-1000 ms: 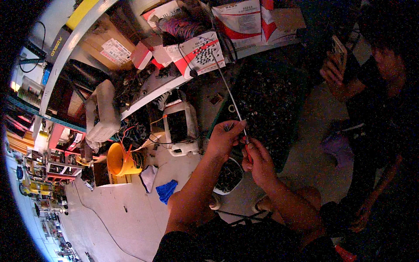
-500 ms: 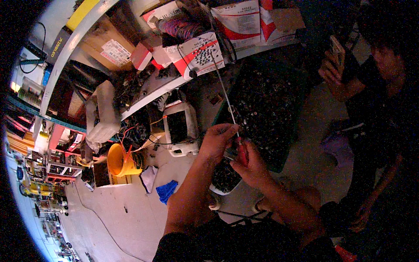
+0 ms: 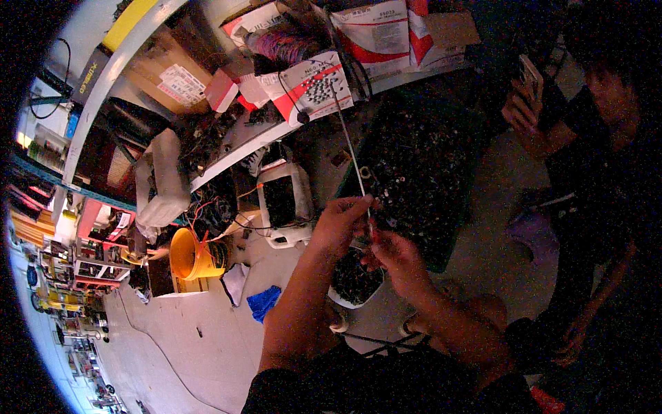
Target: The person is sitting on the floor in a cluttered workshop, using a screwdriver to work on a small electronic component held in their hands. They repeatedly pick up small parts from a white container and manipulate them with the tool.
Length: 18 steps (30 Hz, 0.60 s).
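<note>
A long thin screwdriver (image 3: pixel 350 143) slants up and away from my hands, its red handle mostly covered by fingers. My right hand (image 3: pixel 402 261) is closed on that handle. Just ahead of it, my left hand (image 3: pixel 339 226) pinches the shaft with thumb and fingers. The tip appears in front of a white-and-red box (image 3: pixel 303 96) that has many small silvery round pieces on it. Under the shaft, a dark green bin (image 3: pixel 452 241) holds a heap of small metal parts. Close to the shaft shows a pale ring like a nut (image 3: pixel 365 172); whether it touches is unclear.
Left of my hands stand a cut-open white jug (image 3: pixel 283 238) and a yellow bucket (image 3: pixel 185 254). A blue cloth (image 3: pixel 263 303) lies on the floor. Below my hands is a white container (image 3: pixel 355 283) of dark bits. At right, another person's hand (image 3: pixel 523 110) holds a phone.
My right hand has shifted slightly along the screwdriver handle, and its fingers have changed position, covering more of the red. The screwdriver has tilted a little. My left hand keeps its pinch.
</note>
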{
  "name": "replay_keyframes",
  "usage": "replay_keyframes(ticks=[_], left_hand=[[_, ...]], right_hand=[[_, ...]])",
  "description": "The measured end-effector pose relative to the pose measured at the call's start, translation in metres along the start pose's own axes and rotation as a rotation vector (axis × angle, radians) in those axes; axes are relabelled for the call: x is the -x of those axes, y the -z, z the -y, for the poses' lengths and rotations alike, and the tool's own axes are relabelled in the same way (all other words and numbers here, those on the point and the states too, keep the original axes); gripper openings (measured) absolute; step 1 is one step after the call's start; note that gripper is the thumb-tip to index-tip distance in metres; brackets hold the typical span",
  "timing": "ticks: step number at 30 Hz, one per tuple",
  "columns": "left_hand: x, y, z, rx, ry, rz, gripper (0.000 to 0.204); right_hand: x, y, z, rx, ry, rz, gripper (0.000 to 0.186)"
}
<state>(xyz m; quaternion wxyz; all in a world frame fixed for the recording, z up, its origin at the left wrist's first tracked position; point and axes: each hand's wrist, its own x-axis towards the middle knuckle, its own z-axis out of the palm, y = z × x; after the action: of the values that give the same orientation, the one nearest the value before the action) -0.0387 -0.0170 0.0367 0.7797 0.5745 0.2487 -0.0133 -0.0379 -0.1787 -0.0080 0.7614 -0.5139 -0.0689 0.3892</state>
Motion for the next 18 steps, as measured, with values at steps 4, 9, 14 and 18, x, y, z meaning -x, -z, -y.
replay_keyframes(ticks=[4, 9, 14, 18], left_hand=[[-0.001, 0.004, 0.003, 0.039, 0.026, 0.067, 0.026], [-0.002, 0.010, 0.006, -0.067, -0.001, 0.041, 0.024], [-0.007, -0.004, 0.011, -0.061, -0.013, -0.052, 0.024], [-0.013, -0.006, 0.015, -0.033, -0.004, -0.062, 0.024]], right_hand=[[0.001, 0.005, 0.003, -0.466, -0.171, 0.081, 0.032], [-0.002, 0.001, 0.015, -0.563, -0.195, 0.131, 0.026], [-0.004, -0.002, 0.010, -0.454, -0.163, 0.010, 0.018], [-0.005, 0.000, 0.008, -0.391, -0.161, -0.046, 0.017]])
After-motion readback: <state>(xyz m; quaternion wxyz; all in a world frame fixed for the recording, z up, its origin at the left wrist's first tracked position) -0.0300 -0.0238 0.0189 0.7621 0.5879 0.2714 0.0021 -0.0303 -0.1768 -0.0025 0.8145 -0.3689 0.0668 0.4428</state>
